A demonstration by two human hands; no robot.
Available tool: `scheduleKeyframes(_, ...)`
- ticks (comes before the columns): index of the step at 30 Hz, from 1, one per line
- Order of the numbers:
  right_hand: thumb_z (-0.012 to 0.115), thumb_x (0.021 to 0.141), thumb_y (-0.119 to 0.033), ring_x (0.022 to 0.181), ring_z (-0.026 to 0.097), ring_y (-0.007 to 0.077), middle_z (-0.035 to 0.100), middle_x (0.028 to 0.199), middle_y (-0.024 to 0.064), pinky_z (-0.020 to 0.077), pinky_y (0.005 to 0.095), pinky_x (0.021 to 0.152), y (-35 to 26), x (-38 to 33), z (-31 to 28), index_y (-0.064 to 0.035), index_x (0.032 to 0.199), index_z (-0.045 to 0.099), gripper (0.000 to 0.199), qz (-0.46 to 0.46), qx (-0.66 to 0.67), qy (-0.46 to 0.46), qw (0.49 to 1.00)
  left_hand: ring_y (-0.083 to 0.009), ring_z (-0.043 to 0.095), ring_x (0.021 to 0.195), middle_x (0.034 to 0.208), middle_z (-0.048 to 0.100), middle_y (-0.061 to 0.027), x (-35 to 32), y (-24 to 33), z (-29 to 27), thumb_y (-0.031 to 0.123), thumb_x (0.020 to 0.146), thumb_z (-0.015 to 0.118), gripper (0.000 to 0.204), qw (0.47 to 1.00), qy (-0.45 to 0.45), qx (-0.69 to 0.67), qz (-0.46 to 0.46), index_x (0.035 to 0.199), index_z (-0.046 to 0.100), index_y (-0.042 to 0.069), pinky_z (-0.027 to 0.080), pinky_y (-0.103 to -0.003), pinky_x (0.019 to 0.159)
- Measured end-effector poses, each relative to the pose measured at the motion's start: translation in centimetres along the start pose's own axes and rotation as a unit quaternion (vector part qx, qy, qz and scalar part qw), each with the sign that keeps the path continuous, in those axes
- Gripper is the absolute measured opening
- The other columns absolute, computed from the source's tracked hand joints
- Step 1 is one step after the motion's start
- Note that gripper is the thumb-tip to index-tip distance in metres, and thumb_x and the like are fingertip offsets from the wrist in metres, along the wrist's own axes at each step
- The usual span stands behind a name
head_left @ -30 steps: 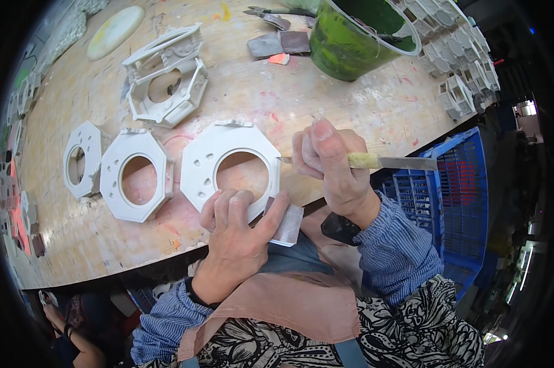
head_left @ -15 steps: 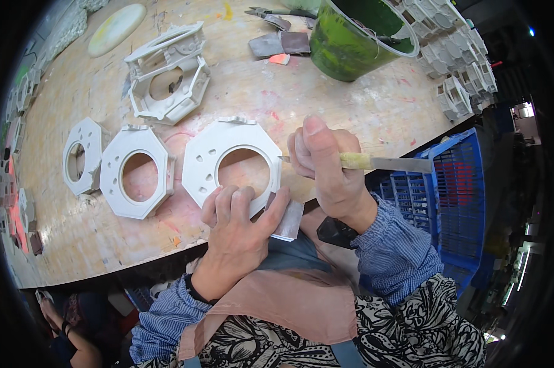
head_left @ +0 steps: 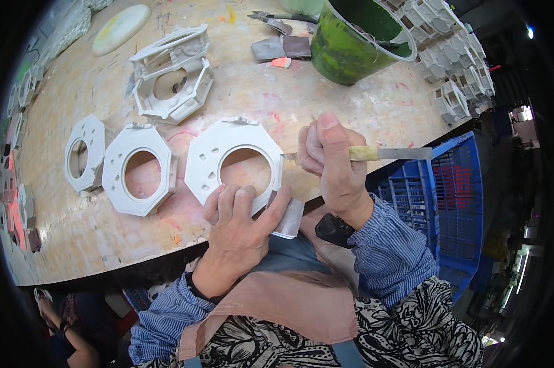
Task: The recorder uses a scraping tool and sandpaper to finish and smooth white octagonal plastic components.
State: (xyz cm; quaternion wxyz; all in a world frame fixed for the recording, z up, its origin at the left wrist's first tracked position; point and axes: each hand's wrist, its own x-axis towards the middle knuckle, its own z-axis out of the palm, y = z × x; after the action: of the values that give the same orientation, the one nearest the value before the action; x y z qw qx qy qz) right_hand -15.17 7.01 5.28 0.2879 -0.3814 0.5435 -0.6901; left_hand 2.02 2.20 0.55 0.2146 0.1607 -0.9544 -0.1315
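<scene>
A white octagonal frame (head_left: 198, 142) with a large round hole lies near the table's front edge. My left hand (head_left: 239, 226) is closed on its near rim, fingertips over the edge of the hole. Beneath that thumb, a folded piece of grey sandpaper (head_left: 290, 219) sticks out beside the frame. In my right hand (head_left: 333, 161), a double-ended scraping knife (head_left: 404, 153) with a pale yellow wrapped handle is gripped in a fist, thumb up. Its narrow tip points left at the frame's right corner; whether they touch, I cannot tell. The wider flat blade extends to the right.
Two similar octagonal frames (head_left: 115, 173) stand to the left, a taller open one (head_left: 191, 98) behind. Sandpaper pieces (head_left: 268, 49), pliers (head_left: 271, 15) and a green bucket (head_left: 344, 58) lie farther back. White parts (head_left: 452, 55) pile at right, above a blue crate (head_left: 470, 202).
My right hand has shifted slightly right, and the scraping knife has turned so its wide blade sits a little higher. My left hand keeps its hold on the frame.
</scene>
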Motion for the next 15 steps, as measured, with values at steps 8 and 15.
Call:
scheduleKeyframes(8,0.036,0.106,-0.03,0.05,0.03,0.008,0.027,0.057,-0.0039,0.0215,0.0246,0.044,-0.01,0.08,0.02,-0.0089,0.064,0.034,0.048,0.023,0.007,-0.001,1.0,-0.0276,0.045,0.106,0.102,0.046,-0.0077,0.09,-0.08,-0.03,0.015,0.079,0.06,0.052,1.0,0.001,-0.004,0.002,0.131,0.059,0.024,0.029,-0.047,0.101)
scheduleKeyframes(15,0.036,0.106,-0.03,0.05,0.028,0.0075,0.028,0.057,-0.0038,0.0215,0.0247,0.044,-0.43,-0.62,0.47,-0.0103,0.063,0.032,0.047,0.065,0.003,0.003,0.998,-0.0277,0.045,0.106,0.102,0.045,-0.0077,0.01,-0.03,0.04,0.015,0.078,0.061,0.054,1.0,-0.001,0.0,-0.004,0.131,0.059,0.024,0.029,-0.047,0.101)
